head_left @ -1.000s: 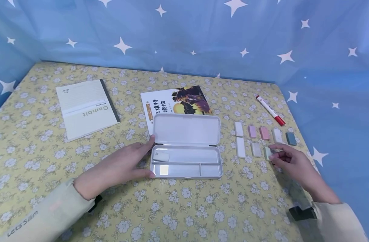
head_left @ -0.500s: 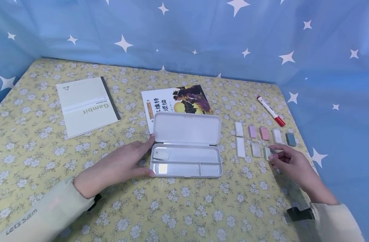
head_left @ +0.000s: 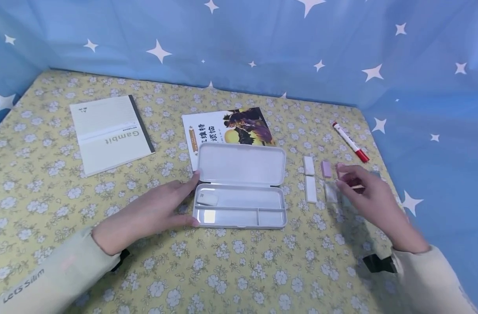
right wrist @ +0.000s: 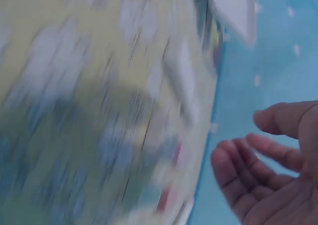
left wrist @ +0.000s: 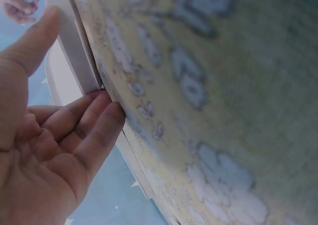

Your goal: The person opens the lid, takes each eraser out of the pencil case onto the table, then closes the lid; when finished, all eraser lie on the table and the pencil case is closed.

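Observation:
The white pencil case (head_left: 239, 218) lies open on the flowered tablecloth, a white eraser (head_left: 207, 199) in its back compartment. My left hand (head_left: 156, 211) rests at the case's left end, thumb at the front corner and index finger by the hinge. In the left wrist view its fingers are extended against the case. My right hand (head_left: 374, 198) hovers over the erasers at right, thumb and fingers apart with nothing between them in the right wrist view. Near it lie a pink eraser (head_left: 339, 169), a purple eraser (head_left: 326, 168) and a grey-white eraser (head_left: 330, 193). A pale green eraser (head_left: 346, 199) shows partly beneath the hand.
Two white erasers, a shorter one (head_left: 309, 165) and a longer one (head_left: 310, 189), lie right of the case. A red-capped marker (head_left: 350, 141) lies behind the erasers. A picture book (head_left: 223, 126) is partly under the lid; a notebook (head_left: 111, 139) lies at left.
My right hand has let go of the pale green eraser and risen, shifting slightly left and now covering the erasers behind it. The left hand stays at the case.

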Demonstrator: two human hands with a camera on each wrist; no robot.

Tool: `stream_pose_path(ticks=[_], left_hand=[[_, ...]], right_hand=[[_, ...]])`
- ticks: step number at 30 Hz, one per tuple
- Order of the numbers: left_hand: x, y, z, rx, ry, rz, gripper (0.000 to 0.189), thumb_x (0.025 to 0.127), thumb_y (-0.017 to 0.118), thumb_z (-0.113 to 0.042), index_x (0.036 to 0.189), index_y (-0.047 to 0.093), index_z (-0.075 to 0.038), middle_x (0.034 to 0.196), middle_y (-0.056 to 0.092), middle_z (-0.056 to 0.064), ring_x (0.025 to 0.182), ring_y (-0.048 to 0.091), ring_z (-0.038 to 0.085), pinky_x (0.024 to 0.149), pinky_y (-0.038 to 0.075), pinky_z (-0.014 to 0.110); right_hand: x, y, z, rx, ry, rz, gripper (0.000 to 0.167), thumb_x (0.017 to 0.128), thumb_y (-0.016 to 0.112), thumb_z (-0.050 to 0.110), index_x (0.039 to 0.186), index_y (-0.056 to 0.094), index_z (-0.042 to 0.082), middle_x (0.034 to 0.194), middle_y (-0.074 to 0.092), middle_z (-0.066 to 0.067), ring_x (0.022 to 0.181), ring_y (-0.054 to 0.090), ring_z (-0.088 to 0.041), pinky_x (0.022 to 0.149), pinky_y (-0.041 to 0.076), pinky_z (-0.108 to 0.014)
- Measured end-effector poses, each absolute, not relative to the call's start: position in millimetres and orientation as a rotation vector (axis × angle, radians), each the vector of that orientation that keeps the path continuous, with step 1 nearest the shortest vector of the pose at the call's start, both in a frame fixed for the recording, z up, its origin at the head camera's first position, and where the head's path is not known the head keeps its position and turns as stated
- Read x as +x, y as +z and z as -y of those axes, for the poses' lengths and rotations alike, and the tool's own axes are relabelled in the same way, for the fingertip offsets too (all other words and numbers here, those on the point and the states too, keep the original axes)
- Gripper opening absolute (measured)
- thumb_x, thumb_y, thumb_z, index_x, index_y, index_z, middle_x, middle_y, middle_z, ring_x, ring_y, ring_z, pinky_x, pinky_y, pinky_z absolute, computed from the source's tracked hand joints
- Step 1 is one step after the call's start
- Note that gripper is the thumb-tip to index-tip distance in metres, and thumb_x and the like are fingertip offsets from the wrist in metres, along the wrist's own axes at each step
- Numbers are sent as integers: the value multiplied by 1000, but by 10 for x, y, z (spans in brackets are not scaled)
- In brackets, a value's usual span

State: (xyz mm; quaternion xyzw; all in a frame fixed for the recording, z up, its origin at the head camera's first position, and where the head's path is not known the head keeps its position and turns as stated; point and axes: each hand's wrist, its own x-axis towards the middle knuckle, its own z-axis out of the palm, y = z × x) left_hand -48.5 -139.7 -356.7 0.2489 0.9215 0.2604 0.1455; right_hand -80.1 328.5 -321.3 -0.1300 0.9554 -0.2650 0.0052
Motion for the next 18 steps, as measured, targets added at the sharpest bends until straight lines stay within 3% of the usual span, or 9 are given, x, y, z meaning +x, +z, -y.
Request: stream_pose_path(ticks=[3,8,12,18], left_hand=[[-481,-3569,1392,715,756,-2653,109,86,83,-45,166,21,-3,143,63,27,126,67,39,107,57,54],[-475,-3571,1383,706,765,-2648,109,86,83,-45,166,21,-3,144,61,28,127,66,40,108,56,55],[-471,-3565,1390,695,752,-2660,109,86,83,-45,166,22,-3,143,62,27,125,67,39,107,57,54],[-479,-3564,1385,685,756,-2657,108,86,84,-44,165,22,-3,150,57,27,130,65,40,109,56,54]], right_hand=[[-844,-3214,-2986,-678,-882,-2940,33,104,63,7,137,64,4,116,74,-16,95,62,11,84,51,-3],[-917,-3216,-2492,-953,-874,-2736,32,102,65,5,134,67,5,122,76,-10,103,74,-16,90,64,-31],[-966,-3213,-2114,-980,-833,-2565,32,106,62,11,137,66,7,127,74,-8,110,73,-20,94,64,-40],[-1016,-3217,-1713,-1060,-763,-2341,35,107,61,16,140,63,7,134,71,-8,118,71,-19,101,61,-36]])
